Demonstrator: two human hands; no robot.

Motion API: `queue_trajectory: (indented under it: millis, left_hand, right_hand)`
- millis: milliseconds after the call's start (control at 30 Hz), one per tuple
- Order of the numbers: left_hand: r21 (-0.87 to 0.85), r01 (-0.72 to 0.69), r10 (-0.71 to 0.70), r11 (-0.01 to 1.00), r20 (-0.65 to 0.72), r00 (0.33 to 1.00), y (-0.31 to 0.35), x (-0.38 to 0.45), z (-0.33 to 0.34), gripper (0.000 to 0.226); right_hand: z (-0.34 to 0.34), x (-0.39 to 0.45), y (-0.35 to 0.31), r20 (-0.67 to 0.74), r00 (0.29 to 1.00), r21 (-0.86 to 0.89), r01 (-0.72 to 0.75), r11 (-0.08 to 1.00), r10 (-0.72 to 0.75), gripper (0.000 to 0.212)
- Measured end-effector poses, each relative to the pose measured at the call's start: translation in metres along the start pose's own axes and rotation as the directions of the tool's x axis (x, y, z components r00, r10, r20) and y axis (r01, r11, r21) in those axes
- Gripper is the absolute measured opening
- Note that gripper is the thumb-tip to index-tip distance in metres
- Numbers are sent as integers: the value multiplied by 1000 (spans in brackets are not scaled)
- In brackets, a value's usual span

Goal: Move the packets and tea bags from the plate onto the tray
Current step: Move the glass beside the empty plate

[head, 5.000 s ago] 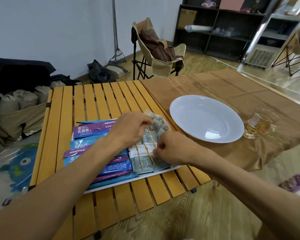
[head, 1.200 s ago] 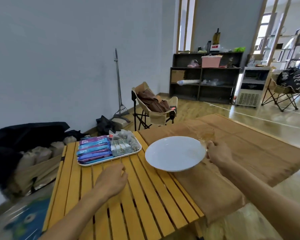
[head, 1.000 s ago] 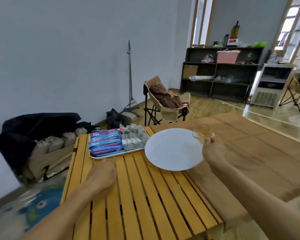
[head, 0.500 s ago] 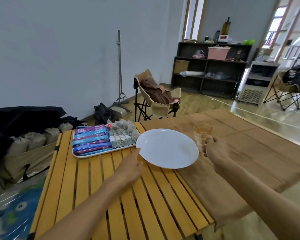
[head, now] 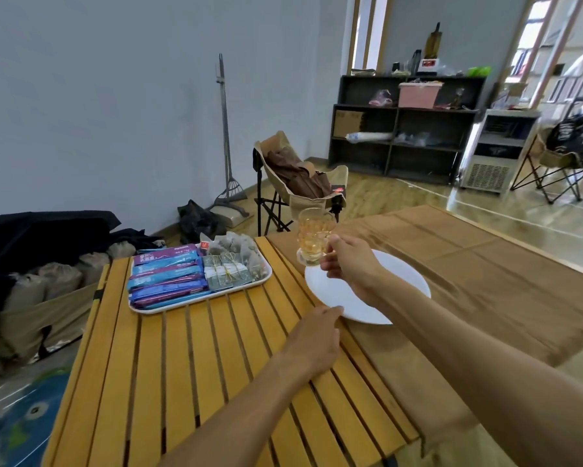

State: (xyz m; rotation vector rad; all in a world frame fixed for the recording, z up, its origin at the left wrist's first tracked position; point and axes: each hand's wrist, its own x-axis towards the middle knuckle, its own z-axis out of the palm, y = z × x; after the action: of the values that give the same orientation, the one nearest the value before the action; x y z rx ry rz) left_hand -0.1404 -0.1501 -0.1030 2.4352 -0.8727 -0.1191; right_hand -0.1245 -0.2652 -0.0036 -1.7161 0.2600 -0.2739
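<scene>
While our right hand (head: 349, 264) grips the handle of a glass cup (head: 313, 236) of amber drink, lifted above the far rim of the white plate (head: 408, 291), our left hand (head: 313, 338) rests on the slatted tabletop (head: 182, 365) with fingertips touching the plate's near edge; we cannot tell how far its fingers curl. Beyond the left hand and well apart from it, the tray (head: 168, 307) holds the blue and purple packets (head: 167, 276) in a stack, with the tea bags (head: 236, 261) just beside them, nearer the cup.

Both forearms are bare to each hand, no sleeves visible.
</scene>
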Motion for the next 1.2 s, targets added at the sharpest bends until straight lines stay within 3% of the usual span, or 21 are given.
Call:
queue_trajectory:
  millis: [100, 267, 467, 700, 1200]
  left_hand:
    - [79, 38, -30, 996, -100, 995, -32, -17, -27, 49]
    - [264, 253, -160, 931, -328, 931, -113, -55, -75, 43]
    - [320, 478, -355, 818, -373, 857, -172, -87, -95, 45]
    - [358, 468, -363, 808, -325, 874, -190, -101, -107, 55]
    - [357, 462, -367, 812, -304, 879, -205, -105, -104, 58]
  right_hand:
    - [15, 1, 7, 76, 996, 37, -52, 998, 49, 26]
    - [33, 4, 28, 134, 986, 14, -99, 995, 97, 24]
    - [73, -1, 32, 217, 970, -4, -115, 993, 113, 21]
    - [129, -17, 39, 333, 935, -41, -112, 993, 120, 27]
    - [159, -26, 49, 366, 922, -28, -126, 992, 127, 28]
